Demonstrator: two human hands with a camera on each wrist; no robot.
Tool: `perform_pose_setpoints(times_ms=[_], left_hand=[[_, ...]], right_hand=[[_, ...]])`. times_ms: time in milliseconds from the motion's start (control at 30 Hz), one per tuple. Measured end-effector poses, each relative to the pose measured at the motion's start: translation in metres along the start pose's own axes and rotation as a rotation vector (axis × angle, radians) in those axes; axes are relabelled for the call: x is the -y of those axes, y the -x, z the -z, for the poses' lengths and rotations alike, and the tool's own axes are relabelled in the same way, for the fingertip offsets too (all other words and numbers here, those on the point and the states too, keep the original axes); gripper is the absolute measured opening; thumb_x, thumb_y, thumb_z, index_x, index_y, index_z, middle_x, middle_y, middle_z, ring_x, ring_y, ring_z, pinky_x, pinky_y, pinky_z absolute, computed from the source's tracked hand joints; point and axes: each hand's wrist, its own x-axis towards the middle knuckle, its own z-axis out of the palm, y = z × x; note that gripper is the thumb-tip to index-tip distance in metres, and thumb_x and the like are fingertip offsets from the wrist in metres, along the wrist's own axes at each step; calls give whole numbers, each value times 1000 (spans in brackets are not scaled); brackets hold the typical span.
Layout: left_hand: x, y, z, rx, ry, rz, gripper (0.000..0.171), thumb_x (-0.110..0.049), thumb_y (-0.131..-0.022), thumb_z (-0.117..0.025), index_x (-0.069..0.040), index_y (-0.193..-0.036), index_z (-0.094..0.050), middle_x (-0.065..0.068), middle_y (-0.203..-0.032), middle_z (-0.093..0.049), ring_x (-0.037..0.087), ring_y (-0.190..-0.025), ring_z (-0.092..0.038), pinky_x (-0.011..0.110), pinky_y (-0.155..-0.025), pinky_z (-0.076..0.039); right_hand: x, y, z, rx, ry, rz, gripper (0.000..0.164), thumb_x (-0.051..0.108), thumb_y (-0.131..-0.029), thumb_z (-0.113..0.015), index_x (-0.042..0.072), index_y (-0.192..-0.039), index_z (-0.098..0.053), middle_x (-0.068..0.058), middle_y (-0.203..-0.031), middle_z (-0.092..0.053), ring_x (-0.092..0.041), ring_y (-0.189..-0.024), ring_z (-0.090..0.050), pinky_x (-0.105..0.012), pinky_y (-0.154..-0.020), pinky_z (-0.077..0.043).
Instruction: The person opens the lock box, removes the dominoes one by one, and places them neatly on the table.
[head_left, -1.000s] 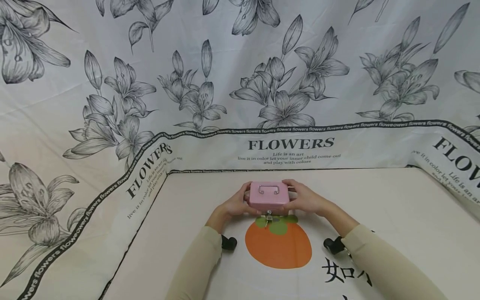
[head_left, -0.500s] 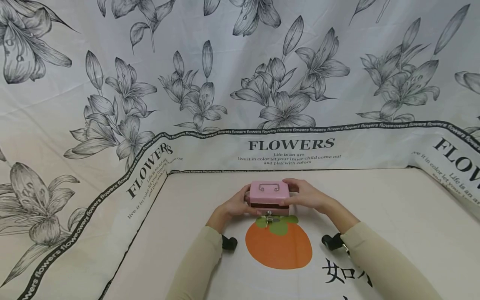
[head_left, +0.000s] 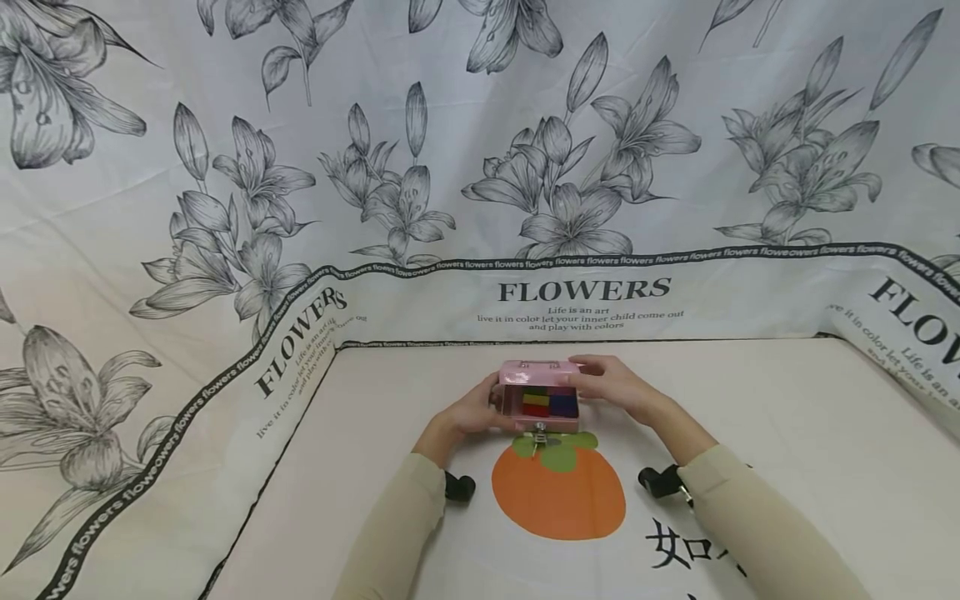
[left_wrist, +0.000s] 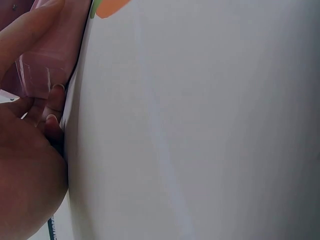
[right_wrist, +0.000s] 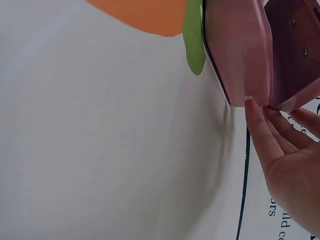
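Note:
A small pink metal cash box (head_left: pixel 558 425) sits on the tablecloth with its lid (head_left: pixel 536 375) tilted up and back. Red, yellow, green and blue pieces (head_left: pixel 536 406) show inside. A silver latch (head_left: pixel 539 432) hangs at the front. My left hand (head_left: pixel 468 411) grips the left end of the base, thumb along the front; in the left wrist view its fingers (left_wrist: pixel 56 100) curl at the box's end. My right hand (head_left: pixel 622 390) holds the raised lid at its right end. In the right wrist view, fingertips of the right hand (right_wrist: pixel 292 160) touch the box's end near the hinge.
The white tablecloth (head_left: pixel 375 467) bears a printed orange fruit (head_left: pixel 558 496) just in front of the box and black characters at right. A flower-printed curtain (head_left: pixel 420 300) rises behind the table. Black wrist cameras (head_left: pixel 459 486) sit below both hands.
The lid has gone from closed to raised, lifted by my right hand, and the coloured pieces inside have come into sight. My left hand has stayed on the base.

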Motion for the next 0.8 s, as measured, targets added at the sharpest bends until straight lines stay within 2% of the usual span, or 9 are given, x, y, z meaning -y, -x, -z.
perform_pose_setpoints(times_ms=[267, 533, 800], left_hand=[[1, 0, 1, 11, 8, 3, 107, -6, -73, -92, -19, -160, -31, 9, -158, -41, 29, -136, -44, 50, -119, -26], [3, -3, -1, -4, -3, 38, 109, -12, -74, -93, -19, -162, -28, 7, -159, -42, 28, -138, -43, 50, -119, -28], [4, -5, -1, -14, 21, 48, 111, -13, -72, -94, -21, -161, -29, 6, -156, -46, 27, -138, -43, 51, -118, -29]], right_hand=[[4, -4, -4, -57, -37, -51, 83, 54, -97, -63, -6, -151, -41, -27, -145, -53, -41, -127, -59, -50, -106, -46], [4, -9, -7, -129, -16, -50, 81, 63, -98, -56, -4, -143, -53, -23, -139, -60, -40, -123, -62, -51, -102, -49], [5, -15, -8, -166, 17, -65, 83, 68, -97, -52, -3, -138, -58, -23, -136, -62, -38, -117, -66, -49, -97, -52]])
